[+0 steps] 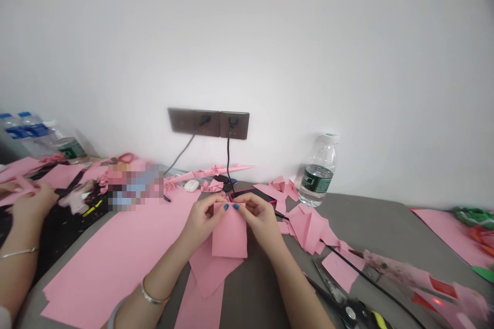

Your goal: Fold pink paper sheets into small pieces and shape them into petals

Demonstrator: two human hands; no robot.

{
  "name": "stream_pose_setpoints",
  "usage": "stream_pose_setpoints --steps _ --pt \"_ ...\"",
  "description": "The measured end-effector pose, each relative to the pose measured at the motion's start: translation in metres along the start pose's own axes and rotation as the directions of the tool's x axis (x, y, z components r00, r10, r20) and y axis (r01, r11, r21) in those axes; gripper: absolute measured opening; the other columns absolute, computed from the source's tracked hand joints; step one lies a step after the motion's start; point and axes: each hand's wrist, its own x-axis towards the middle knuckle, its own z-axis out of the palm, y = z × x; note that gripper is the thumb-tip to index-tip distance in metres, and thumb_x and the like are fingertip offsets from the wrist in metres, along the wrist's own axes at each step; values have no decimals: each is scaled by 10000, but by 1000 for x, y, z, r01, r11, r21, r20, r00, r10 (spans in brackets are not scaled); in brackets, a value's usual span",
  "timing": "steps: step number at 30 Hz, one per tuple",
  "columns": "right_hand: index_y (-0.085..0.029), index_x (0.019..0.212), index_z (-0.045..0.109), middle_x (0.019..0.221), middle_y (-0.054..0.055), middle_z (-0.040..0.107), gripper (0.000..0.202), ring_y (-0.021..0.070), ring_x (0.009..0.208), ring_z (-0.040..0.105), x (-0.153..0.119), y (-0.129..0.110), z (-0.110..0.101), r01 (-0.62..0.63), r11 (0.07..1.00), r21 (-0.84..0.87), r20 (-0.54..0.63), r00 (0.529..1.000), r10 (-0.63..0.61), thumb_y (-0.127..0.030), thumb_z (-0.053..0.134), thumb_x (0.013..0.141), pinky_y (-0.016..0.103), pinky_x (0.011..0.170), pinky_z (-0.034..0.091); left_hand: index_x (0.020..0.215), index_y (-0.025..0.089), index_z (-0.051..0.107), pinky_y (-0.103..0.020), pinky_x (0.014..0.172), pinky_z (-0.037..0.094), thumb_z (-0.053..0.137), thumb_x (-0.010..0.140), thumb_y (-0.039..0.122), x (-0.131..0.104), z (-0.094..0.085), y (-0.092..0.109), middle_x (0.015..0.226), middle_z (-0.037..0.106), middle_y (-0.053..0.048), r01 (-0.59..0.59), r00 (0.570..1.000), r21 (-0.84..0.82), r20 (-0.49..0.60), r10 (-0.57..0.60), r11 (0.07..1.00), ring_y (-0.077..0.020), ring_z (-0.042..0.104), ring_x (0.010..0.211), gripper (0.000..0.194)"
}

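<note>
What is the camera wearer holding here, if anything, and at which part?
A small pink rectangular paper sheet, its top edge pinched between the thumbs and fingers of the left hand and right hand.

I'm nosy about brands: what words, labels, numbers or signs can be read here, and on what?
None can be read.
Green label on the right-hand bottle: marks too small and blurred.
Blue labels and another green label, far left: too blurred.

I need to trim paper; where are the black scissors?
In the head view, the black scissors lie at the bottom right, beside the right forearm and a small pink paper piece.
</note>
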Motion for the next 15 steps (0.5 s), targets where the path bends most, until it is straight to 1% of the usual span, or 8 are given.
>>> stream_pose_setpoints --steps 4,7,10,15 --pt "-190 810 665 817 57 692 160 201 775 628 -1 2 2 42 996 -78 22 999 -40 -344 667 766 307 700 485 839 159 661 -243 621 439 515 869 271 1 1 1 845 683 -59 -4 1000 57 -7 4 998 -179 598 736 187" --pt "-183 789 640 786 43 655 111 179 719 594 -1 3 2 88 984 -157 32 996 -84 -292 621 782 280 642 454 856 158 672 -235 595 427 482 885 265 0 0 -1 809 683 -50 -9 1000 100 27 7 995 -169 593 702 220" --pt "-183 771 607 748 26 616 73 160 659 552 -1 5 2 122 966 -229 18 992 -121 -250 579 782 261 585 417 885 163 684 -230 582 420 465 893 236 -1 -1 -5 807 701 -43 -12 999 163 34 7 987 -160 597 672 231" --pt "-184 777 606 770 31 616 61 179 750 581 -3 6 7 198 936 -290 49 980 -192 -229 566 786 278 680 448 901 177 705 -228 569 408 470 908 242 -2 -1 -9 768 720 -30 -44 997 284 74 24 958 -159 617 647 244"
